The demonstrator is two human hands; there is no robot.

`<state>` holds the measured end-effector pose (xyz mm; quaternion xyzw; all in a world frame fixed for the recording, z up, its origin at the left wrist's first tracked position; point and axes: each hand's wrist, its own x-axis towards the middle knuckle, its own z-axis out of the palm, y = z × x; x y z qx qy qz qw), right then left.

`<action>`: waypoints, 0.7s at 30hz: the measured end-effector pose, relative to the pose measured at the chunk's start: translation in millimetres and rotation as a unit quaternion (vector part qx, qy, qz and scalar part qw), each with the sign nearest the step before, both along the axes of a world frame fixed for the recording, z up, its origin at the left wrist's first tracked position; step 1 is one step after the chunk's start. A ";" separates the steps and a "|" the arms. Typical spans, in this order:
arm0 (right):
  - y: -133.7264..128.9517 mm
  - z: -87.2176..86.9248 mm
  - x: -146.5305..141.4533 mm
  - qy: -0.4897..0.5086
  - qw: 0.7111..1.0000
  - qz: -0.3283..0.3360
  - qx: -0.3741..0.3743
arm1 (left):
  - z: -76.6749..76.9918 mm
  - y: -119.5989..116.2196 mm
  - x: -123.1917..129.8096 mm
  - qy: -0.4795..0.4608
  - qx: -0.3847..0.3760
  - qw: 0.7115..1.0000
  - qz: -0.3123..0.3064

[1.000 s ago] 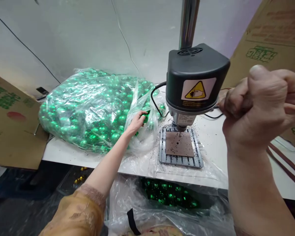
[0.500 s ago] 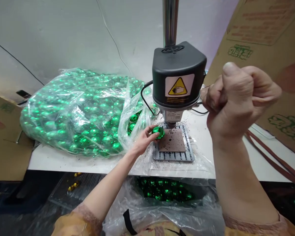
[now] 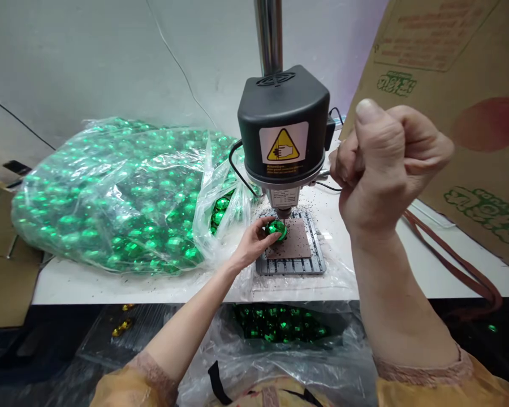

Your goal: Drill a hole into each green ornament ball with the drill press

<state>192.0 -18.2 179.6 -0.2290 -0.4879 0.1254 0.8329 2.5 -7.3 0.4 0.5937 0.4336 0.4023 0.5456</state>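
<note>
My left hand pinches a shiny green faceted ball between thumb and fingers. The ball is over the wooden board on the slotted metal base, right under the chuck of a black drill press. My right hand is closed in a fist at the press's right side, around its feed lever; most of the lever is hidden by the fingers. The ball and fingers partly cover the drill bit, so I cannot tell whether it touches the ball.
A big clear plastic bag of green balls lies at left, its mouth toward the press. Below the table edge, another open bag holds more green balls. Cardboard boxes flank both sides. Dark shavings dot the white table.
My left hand has brought the green ball from the board's left edge to beneath the chuck. My right hand stays closed at the lever. The whole view has shifted slightly.
</note>
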 end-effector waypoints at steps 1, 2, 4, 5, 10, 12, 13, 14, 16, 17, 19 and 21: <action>-0.7 0.2 -0.1 -0.005 1.000 -0.002 -0.004 | -0.5 -0.1 1.1 0.010 0.004 1.000 -0.001; -1.3 0.3 -0.3 -0.010 1.000 -0.002 -0.007 | -1.0 -0.3 2.2 0.020 0.007 1.000 0.000; -2.0 0.5 -0.6 -0.012 1.000 0.003 -0.008 | -1.8 -1.2 5.1 0.039 0.016 0.999 0.014; -2.0 0.6 -0.7 -0.010 1.000 0.006 -0.006 | -2.2 -2.0 7.1 0.049 0.022 0.998 0.026; -1.1 0.5 -0.5 0.002 1.000 0.018 0.006 | -6.3 -9.5 20.1 0.116 0.071 0.988 0.072; -1.8 0.7 -0.2 -0.001 1.000 0.015 -0.003 | -10.0 -12.8 24.3 0.127 0.112 0.982 0.086; -2.2 0.9 0.1 -0.005 1.000 0.013 -0.009 | -12.1 -14.1 25.7 0.129 0.129 0.979 0.093; -2.5 1.1 0.4 -0.007 1.000 0.010 -0.014 | -14.2 -15.1 26.7 0.131 0.142 0.976 0.099; -2.2 1.2 1.4 -0.013 1.000 0.015 -0.009 | -17.7 -16.1 27.4 0.132 0.158 0.973 0.100; -1.6 0.9 2.0 -0.013 1.000 0.018 -0.005 | -18.9 -16.3 27.3 0.132 0.163 0.973 0.097; -0.2 -1.0 3.1 -0.014 1.000 0.016 0.004 | -20.4 -16.4 26.9 0.134 0.172 0.972 0.088; 0.3 -5.0 3.4 -0.014 1.000 0.008 0.013 | -20.9 -16.4 26.5 0.136 0.175 0.971 0.085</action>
